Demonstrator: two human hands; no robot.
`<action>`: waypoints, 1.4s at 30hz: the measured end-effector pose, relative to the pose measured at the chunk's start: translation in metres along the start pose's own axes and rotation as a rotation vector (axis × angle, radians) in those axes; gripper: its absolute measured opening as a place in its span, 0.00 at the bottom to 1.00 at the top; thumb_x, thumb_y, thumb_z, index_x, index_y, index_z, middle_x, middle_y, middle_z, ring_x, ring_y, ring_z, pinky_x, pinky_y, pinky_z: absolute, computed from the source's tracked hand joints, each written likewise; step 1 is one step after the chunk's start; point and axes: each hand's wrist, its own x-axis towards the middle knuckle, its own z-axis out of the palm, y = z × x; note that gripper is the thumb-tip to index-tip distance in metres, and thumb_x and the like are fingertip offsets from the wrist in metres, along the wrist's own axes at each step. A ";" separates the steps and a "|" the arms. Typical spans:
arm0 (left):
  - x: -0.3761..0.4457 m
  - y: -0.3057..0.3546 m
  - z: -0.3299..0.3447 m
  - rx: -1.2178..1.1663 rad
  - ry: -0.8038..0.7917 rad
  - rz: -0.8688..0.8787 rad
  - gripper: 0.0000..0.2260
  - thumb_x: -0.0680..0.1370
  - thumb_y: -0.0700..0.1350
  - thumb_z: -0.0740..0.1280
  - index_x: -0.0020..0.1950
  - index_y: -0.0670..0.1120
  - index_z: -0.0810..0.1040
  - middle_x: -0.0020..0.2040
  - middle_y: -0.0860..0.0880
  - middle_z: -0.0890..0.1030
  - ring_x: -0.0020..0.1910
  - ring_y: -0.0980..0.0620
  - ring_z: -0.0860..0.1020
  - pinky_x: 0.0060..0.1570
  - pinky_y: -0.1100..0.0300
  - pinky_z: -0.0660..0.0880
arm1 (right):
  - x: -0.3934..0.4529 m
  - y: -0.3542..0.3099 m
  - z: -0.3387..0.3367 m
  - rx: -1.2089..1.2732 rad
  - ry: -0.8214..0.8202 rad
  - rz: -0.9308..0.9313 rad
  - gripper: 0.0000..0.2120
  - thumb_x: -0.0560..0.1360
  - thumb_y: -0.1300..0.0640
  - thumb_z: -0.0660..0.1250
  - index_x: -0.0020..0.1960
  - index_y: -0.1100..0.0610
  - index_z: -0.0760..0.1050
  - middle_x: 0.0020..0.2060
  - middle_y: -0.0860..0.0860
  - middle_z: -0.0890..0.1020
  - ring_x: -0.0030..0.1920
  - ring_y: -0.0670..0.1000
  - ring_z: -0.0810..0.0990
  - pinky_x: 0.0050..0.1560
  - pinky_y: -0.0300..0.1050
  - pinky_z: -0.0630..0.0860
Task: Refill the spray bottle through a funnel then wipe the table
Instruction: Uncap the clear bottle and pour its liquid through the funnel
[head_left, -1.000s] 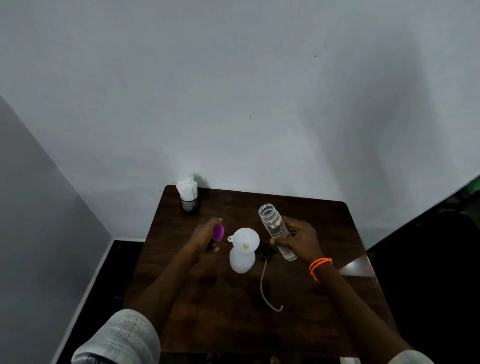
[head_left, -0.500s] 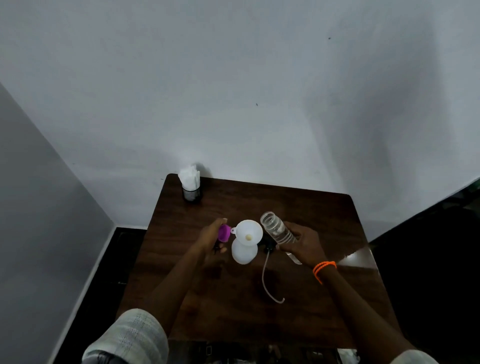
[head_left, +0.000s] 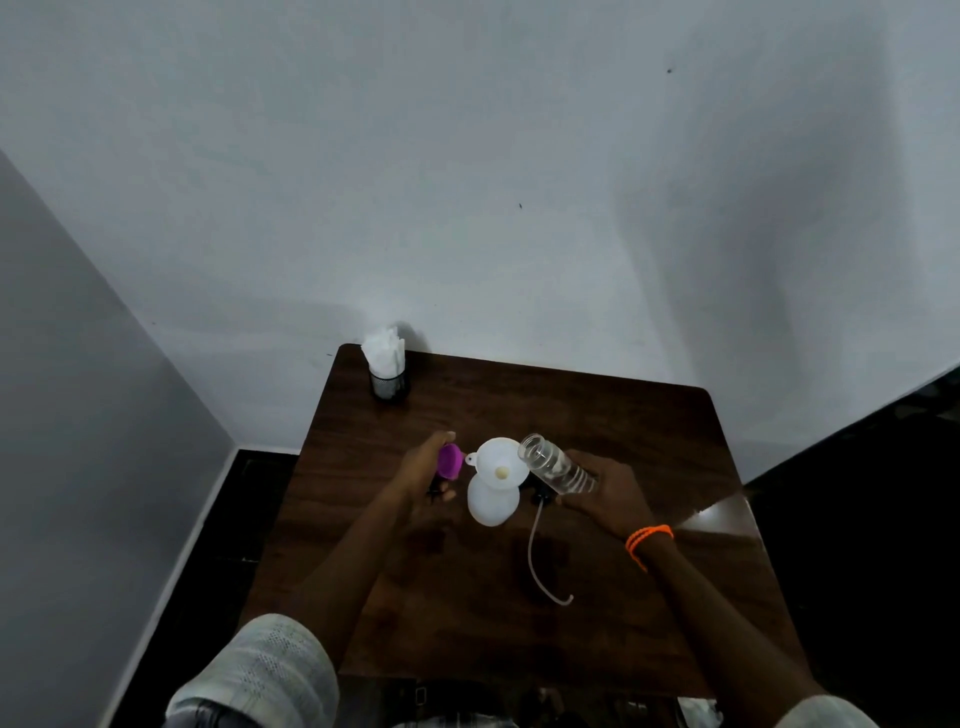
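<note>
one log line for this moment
step: pouring | right hand: tilts clear bottle over funnel | left hand: holds purple cap

The spray bottle (head_left: 492, 501) stands upright near the middle of the tabletop (head_left: 613, 415), and everything else is placed from it. The funnel (head_left: 500, 464) sits in its neck, on top of it. Just left of the bottle the left hand (head_left: 428, 470) holds a cap (head_left: 450, 461) close beside the funnel's rim. Just right of the bottle the right hand (head_left: 605, 491) holds a water bottle (head_left: 556, 465), tilted, its open mouth at the funnel's right rim. The spray head (head_left: 540, 493) lies on the tabletop at the bottle's right, its tube (head_left: 535, 556) trailing toward the near edge. Far behind and left of the bottle, at the tabletop's back left corner, stands a napkin holder (head_left: 387, 371).
</note>
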 end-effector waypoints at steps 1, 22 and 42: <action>0.000 0.000 0.000 0.003 -0.002 -0.008 0.20 0.79 0.58 0.66 0.58 0.42 0.77 0.44 0.41 0.78 0.34 0.50 0.75 0.29 0.61 0.74 | 0.000 -0.001 -0.001 -0.011 -0.003 -0.012 0.28 0.63 0.61 0.84 0.62 0.57 0.83 0.50 0.44 0.85 0.50 0.42 0.83 0.54 0.40 0.78; 0.005 0.001 0.004 -0.068 -0.021 -0.007 0.22 0.78 0.59 0.67 0.60 0.42 0.77 0.47 0.41 0.79 0.35 0.50 0.75 0.36 0.57 0.77 | 0.007 -0.026 -0.016 -0.359 -0.014 -0.218 0.25 0.66 0.35 0.64 0.55 0.50 0.82 0.45 0.48 0.86 0.43 0.57 0.83 0.46 0.54 0.78; 0.004 0.001 0.002 -0.074 -0.030 0.003 0.19 0.79 0.58 0.67 0.57 0.42 0.78 0.43 0.42 0.80 0.34 0.50 0.74 0.36 0.56 0.75 | 0.010 -0.022 -0.019 -0.507 -0.010 -0.240 0.34 0.66 0.34 0.64 0.65 0.53 0.81 0.55 0.51 0.85 0.48 0.59 0.82 0.47 0.56 0.79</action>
